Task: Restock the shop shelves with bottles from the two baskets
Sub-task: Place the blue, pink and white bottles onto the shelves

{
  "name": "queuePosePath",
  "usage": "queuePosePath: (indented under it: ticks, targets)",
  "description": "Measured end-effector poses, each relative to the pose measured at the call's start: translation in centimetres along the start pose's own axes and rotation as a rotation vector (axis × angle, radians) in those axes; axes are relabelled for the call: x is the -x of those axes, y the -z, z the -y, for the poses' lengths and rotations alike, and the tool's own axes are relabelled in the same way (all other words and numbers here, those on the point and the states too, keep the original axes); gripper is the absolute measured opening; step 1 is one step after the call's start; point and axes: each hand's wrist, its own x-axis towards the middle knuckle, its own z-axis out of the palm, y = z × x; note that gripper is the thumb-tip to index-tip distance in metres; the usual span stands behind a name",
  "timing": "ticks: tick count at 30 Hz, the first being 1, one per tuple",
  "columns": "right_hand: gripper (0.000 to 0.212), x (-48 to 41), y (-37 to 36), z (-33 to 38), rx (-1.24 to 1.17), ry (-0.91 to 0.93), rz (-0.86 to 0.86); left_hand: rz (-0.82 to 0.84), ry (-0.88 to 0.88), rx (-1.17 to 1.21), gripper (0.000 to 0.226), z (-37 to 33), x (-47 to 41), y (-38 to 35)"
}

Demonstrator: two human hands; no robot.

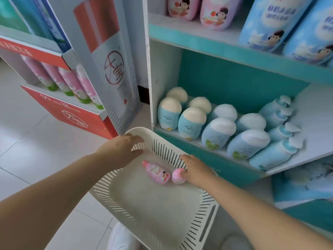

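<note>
Head view looks down on a white slotted plastic basket (158,210) held out in front of a teal and white shop shelf unit (234,51). The left hand (119,150) grips the basket's far left rim, thumb on the inside wall and fingers curled over the outer edge. The right hand (196,170) reaches into the basket from the right; its fingers rest on a small round pink bottle (177,176) lying on the basket floor near the far wall, though I cannot tell whether the grip has closed around it. Just beside that one, to its left, lies a longer pink bottle with a printed label (156,171), cap pointing up-left, touched by neither hand. The rest of the basket floor is bare.

On the shelf level behind the basket stand rows of pale blue bottles with rounded white caps (218,132), and to their right a line of blue pump bottles (277,127). The level above carries large blue bottles with a cartoon child on the label (266,24) and pink bottles of the same kind (214,13). To the left stands a red and white cardboard display (72,112) holding pink bottles with green caps (72,83). A white shoe (122,239) shows below the basket on the pale tiled floor (27,132).
</note>
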Motion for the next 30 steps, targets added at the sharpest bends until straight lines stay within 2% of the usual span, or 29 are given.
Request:
queuePosePath:
  ticks: [8, 14, 19, 26, 30]
  targets:
    - [0.041, -3.5, -4.0, -0.4, 0.178, -0.063, 0.175, -0.018, -0.015, 0.08, 0.034, 2.4, -1.9, -3.7]
    - [0.045, -3.1, -4.5, 0.0, 0.336, -0.008, 0.104, -0.045, -0.004, 0.135, 0.032, 2.3, -2.5, -3.9]
    - [0.044, -2.4, -3.1, 0.4, 0.271, -0.017, 0.128, -0.016, -0.02, 0.142, 0.031, 1.8, -2.3, -4.2]
    - [0.043, -0.6, -1.6, 1.1, 0.287, 0.153, -0.035, 0.057, -0.061, 0.117, 0.037, 0.3, -2.5, -4.4]
    - [0.044, 0.9, 0.2, 2.2, 0.195, 0.31, -0.164, 0.11, -0.101, 0.106, 0.057, -0.7, -2.6, -4.4]
